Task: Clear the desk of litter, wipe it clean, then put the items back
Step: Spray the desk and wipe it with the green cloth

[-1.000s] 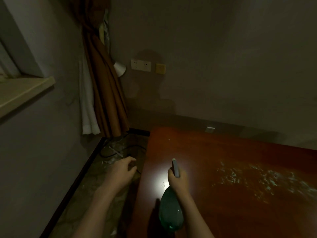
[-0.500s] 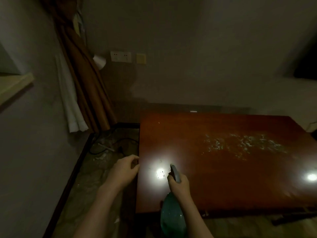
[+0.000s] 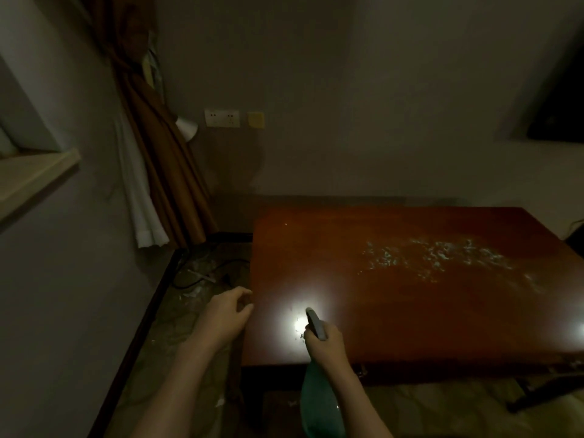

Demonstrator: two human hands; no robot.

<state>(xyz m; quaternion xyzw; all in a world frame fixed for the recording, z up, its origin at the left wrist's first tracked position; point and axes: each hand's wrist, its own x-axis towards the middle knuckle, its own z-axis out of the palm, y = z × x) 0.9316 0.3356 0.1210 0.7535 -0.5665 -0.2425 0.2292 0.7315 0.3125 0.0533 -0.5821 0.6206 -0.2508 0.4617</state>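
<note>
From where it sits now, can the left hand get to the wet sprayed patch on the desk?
Probably yes, with a long stretch: the left hand is empty at the desk's left edge, and bare desktop lies between it and the sprayed patch. The right hand, holding the spray bottle, sits nearer.

One head-worn camera looks forward and down over the desk (image 3: 410, 295) toward the corner wall (image 3: 347, 105).

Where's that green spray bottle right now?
The green spray bottle is in the right hand, low in the head view, at the desk's near edge, nozzle pointing over the desktop.
</note>
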